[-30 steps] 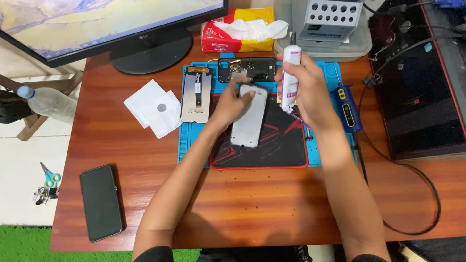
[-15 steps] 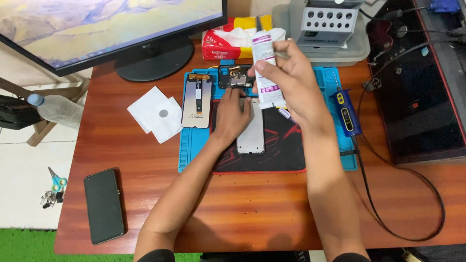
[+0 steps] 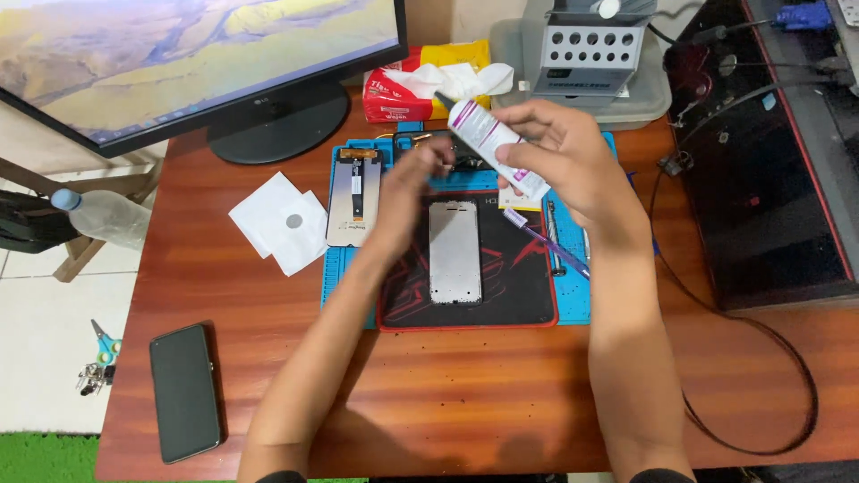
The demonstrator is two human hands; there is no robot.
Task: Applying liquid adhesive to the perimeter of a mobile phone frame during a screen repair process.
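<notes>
A head-worn camera looked down on a reddish wooden surface (image 3: 501,394) set up for phone repair. In the upper middle of the frame, the right hand (image 3: 559,156) was closed around a small white adhesive tube (image 3: 497,146) with a purple label, held slanted with its dark nozzle pointing toward the upper left. The left hand (image 3: 407,192) hovered just beside the nozzle, fingers loosely curled and holding nothing that could be made out; it was blurred.

Below both hands, a bare phone frame (image 3: 455,252) lay flat on a black and red mat (image 3: 528,295), which sat on a blue work mat (image 3: 573,300). A detached phone screen (image 3: 354,197) lay to the left of it, and a purple-handled tool (image 3: 546,243) to the right.

The tube looked light and soft-walled, likely to ooze if squeezed hard, so a gentle grip round its middle seemed best. The frame looked thin, stiff and easily bent, best lifted by its long edges.

Also in view were a monitor (image 3: 179,63) at upper left, a tissue pack (image 3: 420,85), white paper squares (image 3: 279,222), and a dark phone (image 3: 184,392) at lower left.
</notes>
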